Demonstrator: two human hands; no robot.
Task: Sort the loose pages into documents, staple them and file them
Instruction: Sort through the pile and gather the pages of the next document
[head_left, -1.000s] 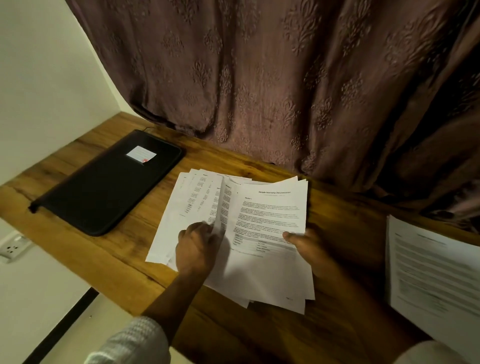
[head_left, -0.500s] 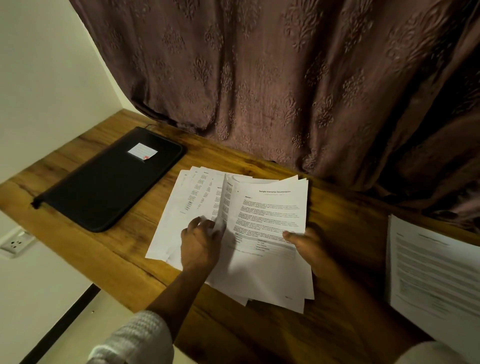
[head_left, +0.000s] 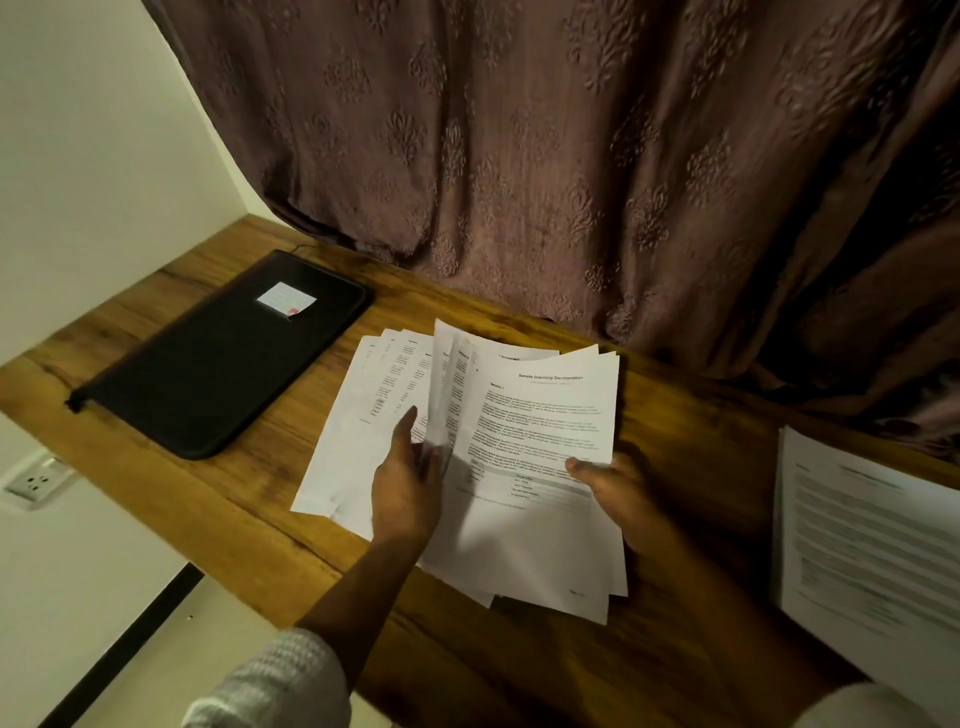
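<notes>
Warm-brown wooden desk (head_left: 260, 478) fills mid-frame below a mauve patterned curtain (head_left: 571, 156). Sorting is in hand: at centre, the left hand (head_left: 408, 488) pinches a few lifted sheets of the fanned white printed pages (head_left: 545, 415), and the right hand (head_left: 618, 493) grips their right edge, thumb on top. Next likely means pulling matching sheets free. Bare wood separates them from the black zip folder (head_left: 218, 364) at left; another white printed pile (head_left: 872, 545) lies at right.

Top page (head_left: 540, 415) heading: "Sample Internship Documentation", "Section 1".
</notes>
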